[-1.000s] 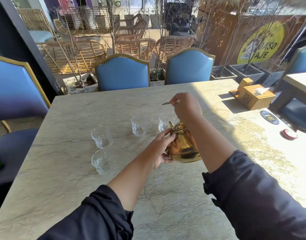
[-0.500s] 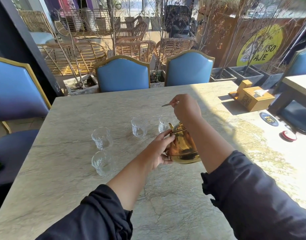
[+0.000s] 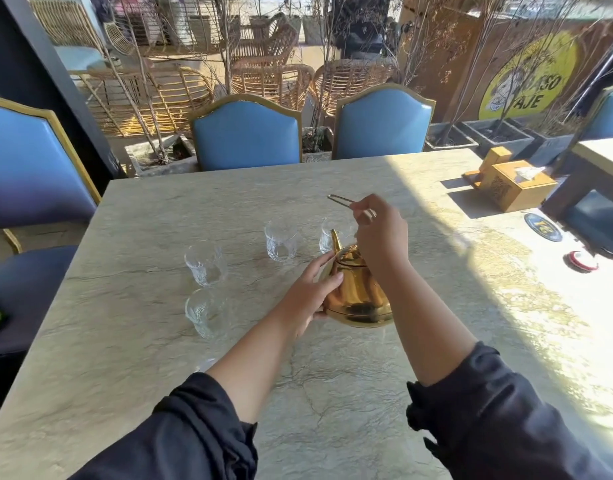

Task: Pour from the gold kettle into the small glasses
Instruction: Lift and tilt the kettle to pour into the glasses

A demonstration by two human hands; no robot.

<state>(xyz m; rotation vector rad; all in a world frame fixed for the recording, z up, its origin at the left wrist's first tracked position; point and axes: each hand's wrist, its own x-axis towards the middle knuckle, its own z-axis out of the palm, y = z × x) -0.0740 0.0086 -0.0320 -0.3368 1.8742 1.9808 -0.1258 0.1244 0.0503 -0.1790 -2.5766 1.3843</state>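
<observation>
The gold kettle (image 3: 358,296) stands on the stone table (image 3: 333,393), its spout pointing away from me. My right hand (image 3: 381,233) is above it, closed on the kettle's thin wire handle (image 3: 339,199), which is raised. My left hand (image 3: 310,296) rests flat against the kettle's left side. Several small clear glasses stand around: one (image 3: 281,240) beyond the kettle, one (image 3: 327,237) partly hidden behind the spout, one (image 3: 205,263) to the left and one (image 3: 206,317) nearer me on the left. All the glasses look empty.
A wooden tissue box (image 3: 516,188) sits at the table's far right, with a blue round coaster (image 3: 542,232) and a red-and-white lid (image 3: 580,261) near the right edge. Blue chairs (image 3: 246,133) line the far and left sides.
My right hand has lifted the wire handle slightly higher. The left hand has slid a little up the kettle's side. The kettle stays in place.
</observation>
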